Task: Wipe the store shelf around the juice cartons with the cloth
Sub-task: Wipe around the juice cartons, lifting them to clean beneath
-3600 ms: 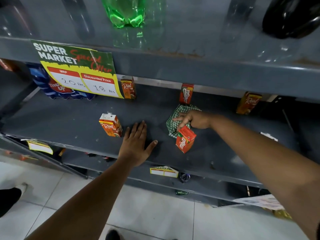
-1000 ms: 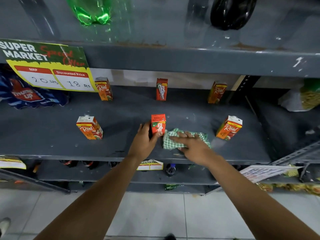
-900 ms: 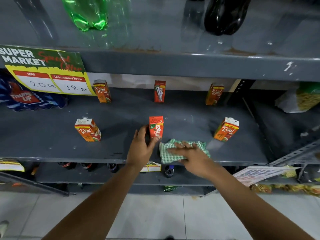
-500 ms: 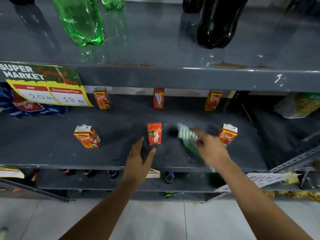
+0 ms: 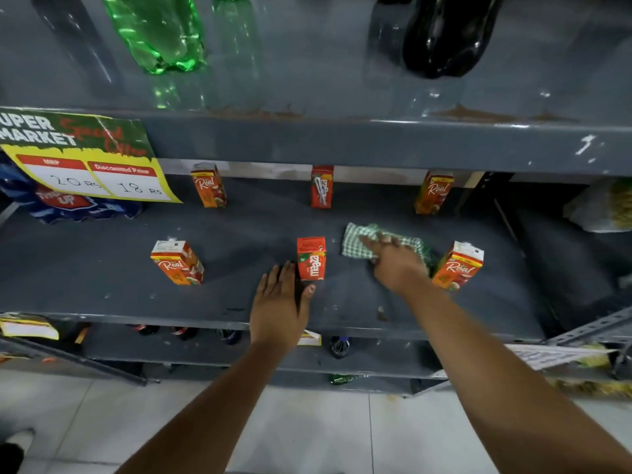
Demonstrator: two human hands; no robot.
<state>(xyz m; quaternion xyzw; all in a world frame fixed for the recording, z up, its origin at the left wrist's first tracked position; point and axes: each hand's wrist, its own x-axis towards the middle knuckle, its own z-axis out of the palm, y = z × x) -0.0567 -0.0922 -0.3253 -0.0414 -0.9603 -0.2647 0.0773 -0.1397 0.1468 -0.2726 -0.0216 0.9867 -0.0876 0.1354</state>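
Looking down from the head camera, our only view, we see our right hand (image 5: 398, 265) pressed flat on the green checked cloth (image 5: 355, 242), fingers spread over it rather than clenched, pinning it to the grey shelf (image 5: 102, 285). The cloth lies between the Maaza carton (image 5: 311, 258) at the middle front and the right front Real carton (image 5: 458, 265), its right end close to that carton; whether they touch we cannot tell. Our left hand (image 5: 278, 304) lies open and empty on the shelf just in front of the Maaza carton, thumb tip near the carton's base, gripping nothing.

Another Real carton (image 5: 178, 263) stands at the left front, well apart, and three more cartons stand upright along the back. A price sign (image 5: 85, 159) hangs from the shelf above.

We judge the wiping to be mid-way. Pale specks and a rusty smudge show near the front edge, so that strip seems to need a pass. The wide stretch toward the left and the back row also look unfinished, though dust there is hard to tell.
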